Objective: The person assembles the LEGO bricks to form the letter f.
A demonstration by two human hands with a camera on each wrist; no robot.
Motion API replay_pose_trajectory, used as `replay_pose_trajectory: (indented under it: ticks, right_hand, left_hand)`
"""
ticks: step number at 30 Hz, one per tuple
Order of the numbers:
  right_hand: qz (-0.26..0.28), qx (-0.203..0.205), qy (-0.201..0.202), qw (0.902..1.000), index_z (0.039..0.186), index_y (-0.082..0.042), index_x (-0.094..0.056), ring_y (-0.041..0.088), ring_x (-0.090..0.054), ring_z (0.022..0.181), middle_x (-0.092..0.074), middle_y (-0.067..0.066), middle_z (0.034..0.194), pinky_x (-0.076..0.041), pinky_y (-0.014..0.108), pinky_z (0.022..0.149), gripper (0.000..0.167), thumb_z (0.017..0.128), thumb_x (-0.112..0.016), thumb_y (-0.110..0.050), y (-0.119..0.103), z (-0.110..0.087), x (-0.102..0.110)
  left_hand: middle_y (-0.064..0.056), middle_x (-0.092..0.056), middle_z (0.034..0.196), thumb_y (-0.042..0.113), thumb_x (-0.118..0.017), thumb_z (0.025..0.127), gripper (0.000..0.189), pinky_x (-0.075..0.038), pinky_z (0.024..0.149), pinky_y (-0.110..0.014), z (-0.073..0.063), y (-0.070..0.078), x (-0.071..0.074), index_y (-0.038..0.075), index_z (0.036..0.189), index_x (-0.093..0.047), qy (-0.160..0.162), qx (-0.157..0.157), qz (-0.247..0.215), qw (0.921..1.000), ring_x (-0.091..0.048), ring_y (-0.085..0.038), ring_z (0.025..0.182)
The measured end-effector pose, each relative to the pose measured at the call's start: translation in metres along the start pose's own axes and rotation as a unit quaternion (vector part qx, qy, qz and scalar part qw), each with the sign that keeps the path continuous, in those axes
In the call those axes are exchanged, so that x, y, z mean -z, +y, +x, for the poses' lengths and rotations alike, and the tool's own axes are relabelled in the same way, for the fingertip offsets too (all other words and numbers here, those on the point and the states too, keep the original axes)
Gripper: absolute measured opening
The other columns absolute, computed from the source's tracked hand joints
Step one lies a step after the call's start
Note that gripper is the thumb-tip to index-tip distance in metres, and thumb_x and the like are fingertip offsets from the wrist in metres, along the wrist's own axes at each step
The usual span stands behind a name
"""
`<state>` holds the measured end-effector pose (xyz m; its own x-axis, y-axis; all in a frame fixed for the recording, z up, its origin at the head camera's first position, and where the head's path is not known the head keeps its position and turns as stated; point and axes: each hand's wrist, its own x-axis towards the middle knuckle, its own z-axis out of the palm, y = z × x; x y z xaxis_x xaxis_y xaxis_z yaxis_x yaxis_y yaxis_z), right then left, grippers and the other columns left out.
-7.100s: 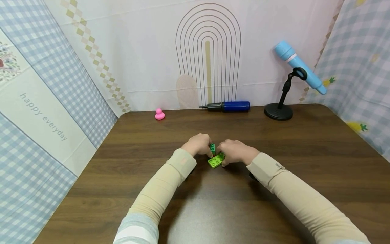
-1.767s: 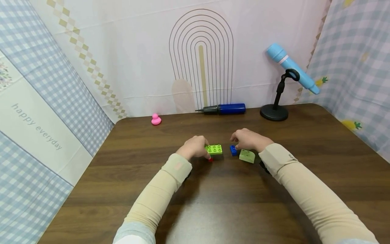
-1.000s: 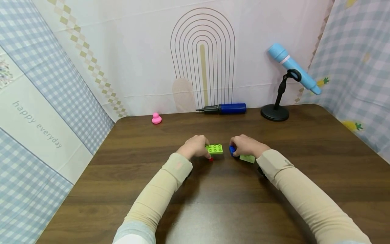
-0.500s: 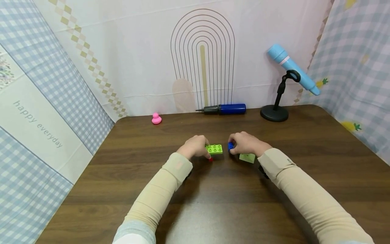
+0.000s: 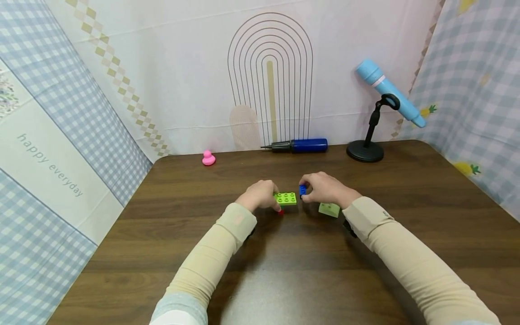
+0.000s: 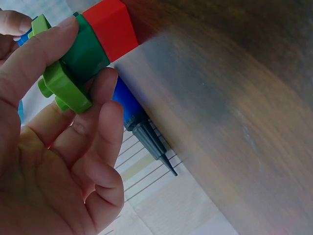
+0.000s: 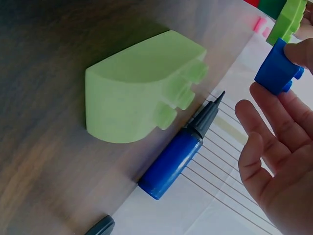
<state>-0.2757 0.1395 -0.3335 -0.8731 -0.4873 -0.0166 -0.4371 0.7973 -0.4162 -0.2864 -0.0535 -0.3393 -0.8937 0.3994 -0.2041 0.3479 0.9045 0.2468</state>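
My left hand [image 5: 260, 196] pinches a short stack of toy building bricks, thumb and fingers around its dark green brick [image 6: 88, 49]. At one end of the stack is a red brick [image 6: 111, 30]; across the other lies a flat lime-green brick [image 5: 286, 198] with its studs facing up. My right hand [image 5: 325, 187] holds a small blue brick [image 7: 272, 68] between thumb and fingers. In the head view the blue brick is just right of the lime one, with a narrow gap between them; in the right wrist view it overlaps the lime brick's end.
A pale green curved-sided brick [image 7: 132, 88] sits on the dark wooden table [image 5: 260, 280] below my right hand. Along the back edge are a pink rubber duck [image 5: 208, 158], a blue hand pump [image 5: 309, 145] and a light-blue toy microphone [image 5: 390, 92] on a black stand [image 5: 365, 150].
My right hand took hold of the blue brick beside the pale green one and moved it left, close to the lime brick. The left hand has stayed nearly still in the last second.
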Motion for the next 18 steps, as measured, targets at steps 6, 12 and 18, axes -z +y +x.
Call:
replay_pose_trajectory:
  ticks: [6,12,18]
  right_hand:
    - [-0.001,-0.008,0.008,0.9999,0.108,-0.005,-0.056,0.024,-0.055,0.091,-0.059,0.008,0.097,-0.042,0.037,0.075,0.040,0.076,-0.066,-0.026,-0.002,0.001,0.002]
    - [-0.003,-0.005,0.007,1.0000,0.105,-0.005,-0.058,0.024,-0.055,0.090,-0.060,0.010,0.097,-0.043,0.038,0.074,0.037,0.076,-0.066,-0.026,-0.007,0.000,0.005]
    - [0.002,-0.002,0.003,1.0000,0.104,-0.006,-0.058,0.023,-0.055,0.089,-0.060,0.008,0.097,-0.043,0.037,0.073,0.035,0.076,-0.066,-0.025,-0.013,0.002,0.005]
  left_hand:
    - [0.005,-0.056,0.079,0.032,-0.077,0.063,0.039,-0.039,0.061,-0.029,-0.001,0.001,0.001,0.016,0.096,-0.066,0.006,-0.001,0.005,1.0000,-0.049,-0.014,0.072]
    - [0.005,-0.056,0.079,0.032,-0.077,0.063,0.039,-0.039,0.061,-0.029,-0.001,0.001,0.001,0.016,0.097,-0.065,0.003,0.001,0.000,1.0000,-0.049,-0.014,0.073]
    - [0.005,-0.056,0.077,0.031,-0.076,0.064,0.035,-0.039,0.061,-0.029,0.000,0.000,0.001,0.015,0.093,-0.065,-0.004,0.002,-0.008,1.0000,-0.049,-0.014,0.070]
